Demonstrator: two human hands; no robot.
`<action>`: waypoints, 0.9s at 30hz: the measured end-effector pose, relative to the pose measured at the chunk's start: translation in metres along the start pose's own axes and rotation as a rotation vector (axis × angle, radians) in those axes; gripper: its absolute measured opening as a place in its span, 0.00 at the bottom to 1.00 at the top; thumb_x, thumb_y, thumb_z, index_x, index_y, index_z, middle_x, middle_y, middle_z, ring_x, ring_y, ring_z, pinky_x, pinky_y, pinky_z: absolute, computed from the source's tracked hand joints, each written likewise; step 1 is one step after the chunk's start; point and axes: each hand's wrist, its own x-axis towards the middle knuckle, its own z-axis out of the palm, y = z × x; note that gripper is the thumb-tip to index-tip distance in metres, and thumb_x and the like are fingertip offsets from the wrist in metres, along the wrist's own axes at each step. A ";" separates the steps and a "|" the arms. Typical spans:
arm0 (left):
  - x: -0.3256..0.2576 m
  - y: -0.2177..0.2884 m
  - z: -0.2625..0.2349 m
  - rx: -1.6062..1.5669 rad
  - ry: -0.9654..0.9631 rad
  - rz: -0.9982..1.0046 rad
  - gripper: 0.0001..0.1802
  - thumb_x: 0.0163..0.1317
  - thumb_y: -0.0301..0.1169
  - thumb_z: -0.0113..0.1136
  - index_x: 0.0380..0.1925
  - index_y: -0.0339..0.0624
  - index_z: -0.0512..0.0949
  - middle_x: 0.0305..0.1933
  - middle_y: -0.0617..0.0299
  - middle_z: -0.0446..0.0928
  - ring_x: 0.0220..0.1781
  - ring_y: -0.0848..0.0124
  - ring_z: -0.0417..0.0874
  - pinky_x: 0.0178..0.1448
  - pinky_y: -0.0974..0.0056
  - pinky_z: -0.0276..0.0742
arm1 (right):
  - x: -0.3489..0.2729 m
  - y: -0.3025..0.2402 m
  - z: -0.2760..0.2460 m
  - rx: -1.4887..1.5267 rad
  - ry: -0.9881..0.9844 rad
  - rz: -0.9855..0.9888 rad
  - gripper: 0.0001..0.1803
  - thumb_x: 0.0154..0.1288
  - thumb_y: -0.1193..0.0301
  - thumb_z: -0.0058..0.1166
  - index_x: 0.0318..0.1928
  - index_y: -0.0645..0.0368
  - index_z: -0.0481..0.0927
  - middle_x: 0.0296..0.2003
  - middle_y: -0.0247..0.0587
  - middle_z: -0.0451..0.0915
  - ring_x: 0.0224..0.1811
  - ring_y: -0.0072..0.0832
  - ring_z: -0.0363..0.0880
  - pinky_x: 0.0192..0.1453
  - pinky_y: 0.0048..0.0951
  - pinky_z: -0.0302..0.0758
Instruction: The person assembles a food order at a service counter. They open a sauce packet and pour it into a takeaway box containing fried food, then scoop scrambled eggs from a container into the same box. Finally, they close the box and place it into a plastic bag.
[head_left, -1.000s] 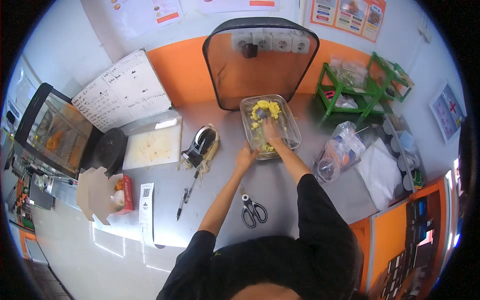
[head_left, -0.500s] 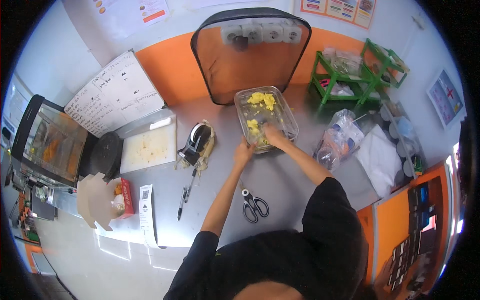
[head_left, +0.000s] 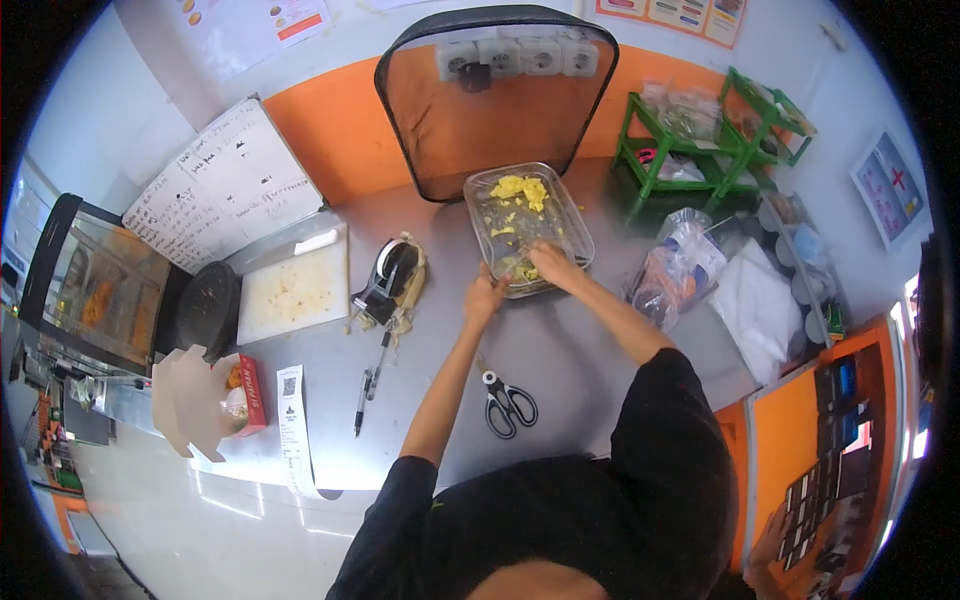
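A clear rectangular container [head_left: 583, 222] stands on the steel counter with clumps of yellow food like scrambled egg [head_left: 522, 190] at its far end and smaller bits nearer me. My left hand [head_left: 485, 292] is at its near left corner, fingers curled round something too unclear to name. Over the near part of the container, my right hand [head_left: 552, 262] is closed, with its fingers pinched together. Something thin and see-through or greyish shows between the two hands; its kind is unclear.
Behind the container leans a black-framed mesh cover [head_left: 500, 120]. Scissors [head_left: 508, 405] lie in front of me. To the left are a tape dispenser [head_left: 393, 275], a pen [head_left: 362, 400], a cutting board [head_left: 292, 290] and an open food box [head_left: 250, 395]; to the right, a plastic bag [head_left: 675, 275] and green racks [head_left: 680, 150].
My right hand has shifted slightly and come up against the thin item beside my left hand. Some yellow pieces at the near end look fewer. The whole view has tilted a little.
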 end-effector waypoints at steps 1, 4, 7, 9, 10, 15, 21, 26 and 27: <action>-0.001 -0.001 0.002 0.017 0.008 -0.003 0.38 0.54 0.48 0.53 0.56 0.30 0.56 0.31 0.45 0.76 0.35 0.53 0.78 0.39 0.55 0.73 | 0.001 0.000 -0.003 -0.035 -0.092 0.014 0.12 0.49 0.80 0.43 0.35 0.64 0.76 0.32 0.56 0.75 0.39 0.46 0.74 0.43 0.38 0.69; 0.009 -0.018 0.012 0.019 0.086 0.095 0.38 0.54 0.48 0.53 0.55 0.30 0.57 0.31 0.45 0.76 0.36 0.52 0.78 0.39 0.54 0.72 | 0.004 -0.002 -0.012 0.038 -0.271 0.032 0.13 0.48 0.79 0.46 0.37 0.62 0.77 0.29 0.57 0.75 0.36 0.46 0.74 0.41 0.39 0.70; 0.025 -0.032 0.019 0.047 0.169 0.289 0.37 0.53 0.47 0.53 0.55 0.30 0.57 0.31 0.44 0.76 0.37 0.51 0.78 0.39 0.53 0.72 | -0.006 0.019 0.000 0.388 0.028 0.002 0.16 0.45 0.79 0.48 0.40 0.62 0.76 0.33 0.58 0.75 0.38 0.47 0.73 0.43 0.38 0.69; 0.026 -0.049 0.019 0.004 0.178 0.217 0.37 0.53 0.48 0.53 0.54 0.30 0.58 0.32 0.44 0.76 0.38 0.50 0.77 0.39 0.53 0.71 | -0.013 -0.014 -0.009 0.208 0.055 0.029 0.19 0.46 0.80 0.47 0.43 0.62 0.75 0.36 0.60 0.74 0.40 0.48 0.72 0.45 0.38 0.69; 0.027 -0.049 0.018 -0.023 0.181 0.188 0.37 0.53 0.48 0.53 0.54 0.30 0.58 0.32 0.44 0.76 0.38 0.50 0.77 0.39 0.52 0.71 | -0.017 -0.027 -0.018 0.110 0.073 0.047 0.20 0.46 0.81 0.47 0.45 0.62 0.74 0.37 0.60 0.74 0.42 0.48 0.72 0.46 0.37 0.69; 0.017 -0.012 0.012 0.030 0.035 0.077 0.37 0.52 0.49 0.53 0.53 0.30 0.59 0.34 0.43 0.76 0.38 0.49 0.77 0.40 0.53 0.71 | -0.013 0.002 0.010 0.104 0.162 0.145 0.24 0.45 0.84 0.45 0.49 0.64 0.70 0.39 0.62 0.72 0.44 0.49 0.70 0.49 0.39 0.67; 0.015 -0.028 0.010 -0.008 0.016 0.022 0.37 0.52 0.50 0.53 0.53 0.32 0.60 0.36 0.41 0.75 0.41 0.47 0.76 0.42 0.51 0.71 | -0.003 -0.009 0.005 0.025 0.004 0.060 0.21 0.44 0.83 0.46 0.43 0.65 0.74 0.39 0.60 0.73 0.42 0.49 0.72 0.45 0.40 0.69; 0.016 -0.017 0.010 0.012 -0.043 0.006 0.39 0.52 0.52 0.52 0.55 0.32 0.58 0.39 0.39 0.74 0.44 0.47 0.74 0.46 0.52 0.70 | 0.005 0.003 -0.022 -0.071 -0.340 0.013 0.14 0.48 0.78 0.46 0.38 0.64 0.76 0.31 0.57 0.76 0.36 0.46 0.76 0.41 0.41 0.71; 0.016 -0.015 0.014 0.010 -0.051 -0.011 0.39 0.52 0.52 0.52 0.55 0.33 0.58 0.39 0.39 0.74 0.44 0.47 0.74 0.47 0.52 0.69 | 0.002 0.005 -0.027 -0.049 -0.384 0.024 0.16 0.47 0.78 0.45 0.40 0.63 0.76 0.32 0.58 0.76 0.37 0.46 0.75 0.42 0.40 0.71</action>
